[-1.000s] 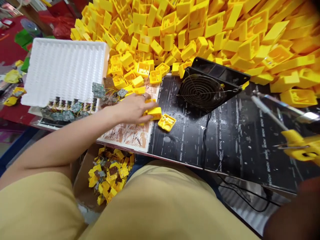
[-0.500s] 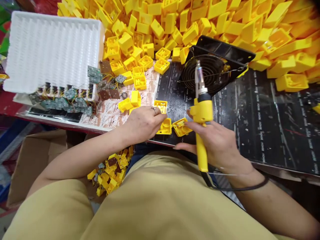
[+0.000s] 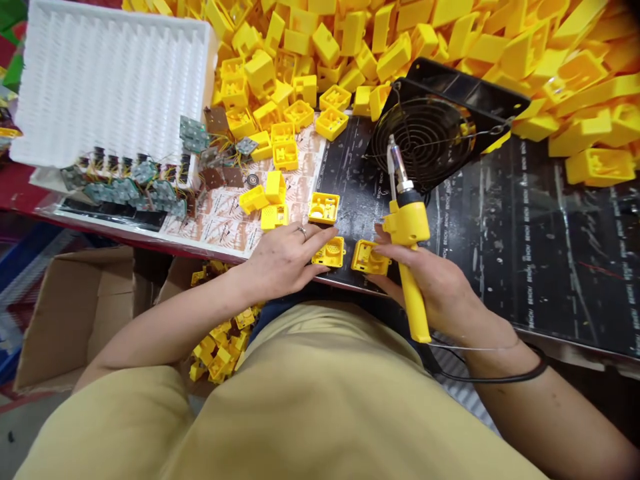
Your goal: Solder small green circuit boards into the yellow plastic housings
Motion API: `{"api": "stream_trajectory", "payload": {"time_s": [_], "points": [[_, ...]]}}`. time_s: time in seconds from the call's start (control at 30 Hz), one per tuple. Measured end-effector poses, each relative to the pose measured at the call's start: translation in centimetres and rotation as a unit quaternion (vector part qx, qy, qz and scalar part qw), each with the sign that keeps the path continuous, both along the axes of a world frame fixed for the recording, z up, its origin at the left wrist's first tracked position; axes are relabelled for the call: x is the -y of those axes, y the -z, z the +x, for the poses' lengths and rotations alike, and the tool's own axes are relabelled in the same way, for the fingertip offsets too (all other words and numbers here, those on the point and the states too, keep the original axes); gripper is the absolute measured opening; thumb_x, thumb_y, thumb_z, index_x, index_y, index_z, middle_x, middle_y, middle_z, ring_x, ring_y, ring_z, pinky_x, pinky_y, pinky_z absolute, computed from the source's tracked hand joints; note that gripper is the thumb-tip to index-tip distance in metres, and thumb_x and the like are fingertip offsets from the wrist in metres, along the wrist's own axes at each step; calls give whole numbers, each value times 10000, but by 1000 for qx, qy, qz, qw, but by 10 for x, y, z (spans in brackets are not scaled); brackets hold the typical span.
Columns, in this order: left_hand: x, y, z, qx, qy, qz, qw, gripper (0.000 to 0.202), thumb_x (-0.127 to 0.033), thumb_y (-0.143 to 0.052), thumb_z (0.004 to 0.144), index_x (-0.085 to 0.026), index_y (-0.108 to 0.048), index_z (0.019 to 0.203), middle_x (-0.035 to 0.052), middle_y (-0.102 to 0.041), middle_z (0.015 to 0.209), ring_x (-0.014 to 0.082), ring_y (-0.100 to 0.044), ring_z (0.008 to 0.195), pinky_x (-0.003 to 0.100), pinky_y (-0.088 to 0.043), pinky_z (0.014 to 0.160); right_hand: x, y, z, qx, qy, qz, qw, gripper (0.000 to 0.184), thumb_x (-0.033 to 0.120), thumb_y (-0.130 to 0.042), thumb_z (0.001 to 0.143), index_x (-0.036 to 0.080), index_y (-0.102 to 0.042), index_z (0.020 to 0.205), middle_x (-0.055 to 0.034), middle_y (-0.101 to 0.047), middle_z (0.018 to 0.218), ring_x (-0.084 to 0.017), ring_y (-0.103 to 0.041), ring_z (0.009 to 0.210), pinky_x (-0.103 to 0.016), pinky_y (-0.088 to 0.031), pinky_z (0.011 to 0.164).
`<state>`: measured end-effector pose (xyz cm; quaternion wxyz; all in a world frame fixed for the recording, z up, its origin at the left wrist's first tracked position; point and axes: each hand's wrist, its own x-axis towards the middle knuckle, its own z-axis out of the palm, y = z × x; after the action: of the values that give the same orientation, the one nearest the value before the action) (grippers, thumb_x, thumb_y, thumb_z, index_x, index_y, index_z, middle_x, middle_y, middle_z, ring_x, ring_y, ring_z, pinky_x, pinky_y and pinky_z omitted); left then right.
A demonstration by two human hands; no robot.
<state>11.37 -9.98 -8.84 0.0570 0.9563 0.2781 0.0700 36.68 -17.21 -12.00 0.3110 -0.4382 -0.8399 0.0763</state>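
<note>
My right hand [image 3: 440, 287] is wrapped round a yellow soldering iron [image 3: 407, 233], its metal tip pointing away toward the black fan [image 3: 425, 137]. The fingertips of that hand also touch a small yellow housing [image 3: 369, 257] on the black mat. My left hand [image 3: 285, 257] lies at the mat's near edge, its fingers curled on a second yellow housing [image 3: 330, 253]. A third open housing [image 3: 323, 207] sits just beyond them.
A huge heap of yellow plastic housings [image 3: 450, 40] fills the back of the bench. A white ribbed tray [image 3: 113, 87] stands at the left with circuit boards [image 3: 130, 190] in front. A cardboard box [image 3: 75, 313] and loose yellow parts [image 3: 220, 347] lie below the bench.
My right hand has brought the soldering iron in from the far right to the middle. My left hand drew a housing back to the mat's near edge, next to the other one.
</note>
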Motion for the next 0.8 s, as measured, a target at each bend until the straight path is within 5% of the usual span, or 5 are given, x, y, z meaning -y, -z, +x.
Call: {"api": "stream_trajectory", "payload": {"time_s": [0.1, 0.37, 0.53, 0.73, 0.8], "points": [[-1, -3, -7, 23, 9, -5, 1000, 451, -360, -529, 983, -114, -560, 1360, 149, -676, 1285, 263, -654, 1143, 396, -552, 947, 0, 0, 1, 3, -17, 1, 1000, 482, 254, -686, 920, 246, -467, 1350, -65, -694, 1142, -238, -690, 1085, -344, -613, 815], [-25, -13, -63, -45, -159, 63, 984, 430, -441, -472, 991, -165, -634, 1280, 154, -675, 1237, 309, -606, 1131, 458, -517, 957, -54, -36, -5, 48, -30, 29, 998, 358, 313, -631, 958, 250, -518, 1293, -88, -681, 1213, -251, -685, 1091, -390, -607, 865], [-39, 1, -52, -58, -141, 41, 987, 518, -428, -510, 973, -141, -543, 1404, 161, -649, 1337, 313, -613, 1146, 453, -507, 978, -105, -24, -33, 119, -71, -1, 990, 306, 348, -529, 996, 197, -552, 1260, -85, -707, 1108, -226, -697, 989, -354, -587, 806], [-65, -27, -29, -32, -104, -125, 986, 438, -493, -452, 980, -155, -623, 1201, 107, -730, 1057, 242, -686, 942, 334, -510, 803, -89, -36, -13, 216, 70, 84, 970, 401, 552, -519, 983, 203, -620, 1151, -102, -719, 1047, -168, -598, 566, -289, -205, 421], [-79, -35, -13, -55, -67, -153, 984, 409, -467, -526, 947, -151, -618, 1191, 99, -725, 1017, 236, -683, 921, 316, -493, 784, -84, -47, -5, 223, 46, 90, 970, 398, 549, -517, 985, 207, -613, 1166, -91, -722, 964, -178, -599, 572, -290, -260, 441]]}}
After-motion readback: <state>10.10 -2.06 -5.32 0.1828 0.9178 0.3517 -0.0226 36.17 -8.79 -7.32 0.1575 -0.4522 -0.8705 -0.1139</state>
